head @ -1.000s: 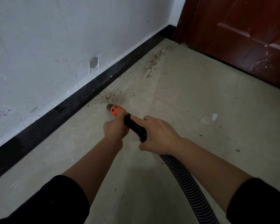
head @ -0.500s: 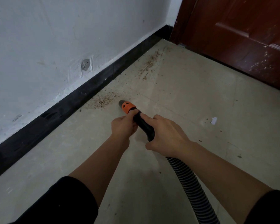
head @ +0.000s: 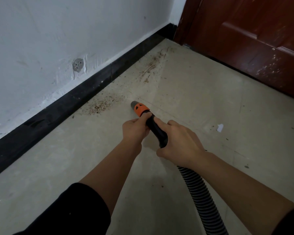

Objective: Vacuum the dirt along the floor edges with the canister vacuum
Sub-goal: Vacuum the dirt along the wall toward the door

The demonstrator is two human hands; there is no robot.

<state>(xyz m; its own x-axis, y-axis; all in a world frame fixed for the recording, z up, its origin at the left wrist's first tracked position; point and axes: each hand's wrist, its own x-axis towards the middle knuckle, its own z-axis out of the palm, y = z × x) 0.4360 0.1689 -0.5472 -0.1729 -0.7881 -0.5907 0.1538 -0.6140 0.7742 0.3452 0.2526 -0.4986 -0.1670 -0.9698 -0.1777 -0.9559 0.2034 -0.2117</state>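
Just off the baseboard (head: 58, 107), the nozzle (head: 139, 108) points at the dirt (head: 98, 107), near but apart from it. Left grip (head: 134, 128) pinches the black handle (head: 157, 131) up front. Right grip (head: 180, 140) wraps it lower, where the hose (head: 202, 197) starts. The rigid, light-looking plastic should steer easily, but the ribbed hose looks springy and will likely drag.

One head-worn, wide-angle view looks forward and steeply down at the floor (head: 202, 102), facing the far corner where the black baseboard (head: 58, 107) along the floor's left edge meets the reddish wooden door (head: 244, 39). It sits close: both forearms (head: 109, 170) run in from the bottom edge, with the left hand (head: 134, 128) and right hand (head: 180, 141) mid-frame.
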